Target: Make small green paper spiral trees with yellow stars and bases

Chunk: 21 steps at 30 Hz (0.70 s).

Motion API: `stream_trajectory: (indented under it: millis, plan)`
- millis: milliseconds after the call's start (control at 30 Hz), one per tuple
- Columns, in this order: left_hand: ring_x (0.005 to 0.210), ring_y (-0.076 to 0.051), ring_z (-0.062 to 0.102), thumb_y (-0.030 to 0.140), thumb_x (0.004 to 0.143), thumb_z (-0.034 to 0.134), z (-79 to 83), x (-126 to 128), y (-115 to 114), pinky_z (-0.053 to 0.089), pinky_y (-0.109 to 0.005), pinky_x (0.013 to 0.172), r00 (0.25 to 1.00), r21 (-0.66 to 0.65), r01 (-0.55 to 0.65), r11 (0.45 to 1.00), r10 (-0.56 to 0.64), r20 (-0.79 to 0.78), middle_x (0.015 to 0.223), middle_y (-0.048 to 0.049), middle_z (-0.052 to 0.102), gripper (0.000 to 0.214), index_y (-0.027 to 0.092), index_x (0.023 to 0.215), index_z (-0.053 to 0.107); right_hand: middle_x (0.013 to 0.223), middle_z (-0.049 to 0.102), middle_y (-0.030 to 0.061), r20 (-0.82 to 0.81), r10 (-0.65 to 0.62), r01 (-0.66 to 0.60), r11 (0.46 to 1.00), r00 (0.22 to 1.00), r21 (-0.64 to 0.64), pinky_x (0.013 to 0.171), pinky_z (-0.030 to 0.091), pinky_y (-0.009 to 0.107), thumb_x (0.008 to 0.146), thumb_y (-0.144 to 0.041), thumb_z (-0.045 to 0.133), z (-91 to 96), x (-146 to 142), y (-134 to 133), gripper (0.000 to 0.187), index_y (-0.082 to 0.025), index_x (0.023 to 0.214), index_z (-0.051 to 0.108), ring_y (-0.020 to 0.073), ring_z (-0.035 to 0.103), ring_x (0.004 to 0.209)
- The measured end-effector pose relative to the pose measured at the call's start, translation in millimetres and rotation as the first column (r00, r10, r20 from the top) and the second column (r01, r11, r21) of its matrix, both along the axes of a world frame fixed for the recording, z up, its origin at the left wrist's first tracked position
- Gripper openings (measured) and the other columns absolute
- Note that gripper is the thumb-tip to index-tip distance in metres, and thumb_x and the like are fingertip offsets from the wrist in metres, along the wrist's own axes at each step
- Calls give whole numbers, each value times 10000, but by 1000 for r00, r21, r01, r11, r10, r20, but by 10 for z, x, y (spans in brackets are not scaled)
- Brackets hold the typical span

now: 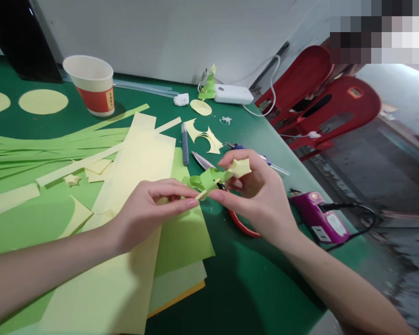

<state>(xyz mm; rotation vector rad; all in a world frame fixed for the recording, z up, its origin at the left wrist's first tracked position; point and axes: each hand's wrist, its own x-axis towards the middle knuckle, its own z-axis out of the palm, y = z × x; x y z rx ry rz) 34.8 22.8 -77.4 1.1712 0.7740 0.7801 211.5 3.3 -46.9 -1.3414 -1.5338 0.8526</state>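
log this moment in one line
left hand: pinching yellow strip | right hand: holding green curl | scissors: on table, partly hidden

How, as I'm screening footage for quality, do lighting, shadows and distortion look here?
In the head view, a soft shadow crosses the pale paper below the left hand; the cup leans, probably from lens distortion; the table pales towards its right edge; coarse pixels hide the top right corner.

The green table (230, 288) bears a paper cup (96, 101) and two pale yellow discs (43, 101) near its far edge, and a white power strip (233, 94) at its far right corner. A purple adapter (319, 217) lies along the right edge; farther in are scissors (203, 161), a grey pen (185, 145), and overlapping paper sheets (150, 158) with green strips (101, 135).
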Motion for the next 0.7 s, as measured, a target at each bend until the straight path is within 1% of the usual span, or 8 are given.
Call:
stream_trajectory:
  millis: [67,167,300,400,533,700]
  plan:
    - [735,-64,591,202,716,710,-1,-10,-5,448,-134,656,1000,-6,-16,1000,16,11,791,33,692,63,246,749,742,702,359,-35,-49,45,-45,999,998,2,512,254,251,627,-203,736,0,32,-1,354,-223,907,520,93,328,611]
    - [721,-57,586,219,703,723,-4,-19,-12,446,-127,654,1000,-25,-23,999,24,15,767,47,698,57,258,743,737,716,350,-24,-104,100,-98,995,989,28,555,263,260,707,-174,662,-1,73,-1,252,-226,930,557,105,341,663]
    - [674,-63,568,261,689,734,-7,-5,-10,433,-146,608,999,-37,-34,999,33,-24,728,46,692,65,265,754,727,730,376,-15,-114,134,-131,991,984,36,572,262,265,763,-184,604,-10,85,16,98,-233,848,614,103,341,668]
    - [666,-73,565,267,680,740,-12,4,-8,426,-163,591,998,-7,-44,999,44,-42,720,43,685,72,263,749,720,717,404,-16,-145,107,-107,994,984,7,575,271,264,760,-203,610,-15,65,31,27,-228,771,612,103,366,668]
    - [676,-83,565,268,684,736,-19,0,-12,425,-179,592,997,21,-40,999,41,-58,736,38,685,63,256,742,716,694,415,-16,-147,61,-65,998,987,-17,563,269,265,742,-219,630,-22,41,39,56,-208,705,589,105,379,656]
    - [685,-95,565,263,689,731,-11,1,-3,417,-195,590,997,23,-31,999,33,-69,747,34,685,56,245,739,712,699,421,-16,-128,62,-61,998,990,18,562,265,270,752,-194,621,-30,33,25,76,-204,692,577,102,376,646]
